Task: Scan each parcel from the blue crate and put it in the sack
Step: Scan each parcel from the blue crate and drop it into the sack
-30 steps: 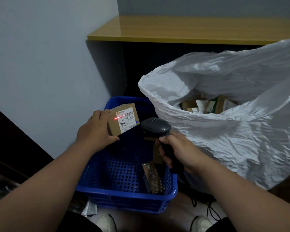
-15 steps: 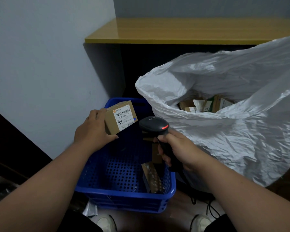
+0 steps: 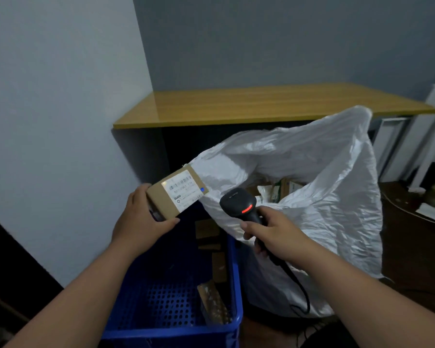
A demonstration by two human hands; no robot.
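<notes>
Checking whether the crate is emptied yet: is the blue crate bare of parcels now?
No: the blue crate holds at least one parcel leaning against its right wall.

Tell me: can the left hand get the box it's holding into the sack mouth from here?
Probably yes. The left hand holds the cardboard box right at the near rim of the white sack, whose mouth gapes open. The scanner in the right hand sits close below the path, so pass above it.
</notes>
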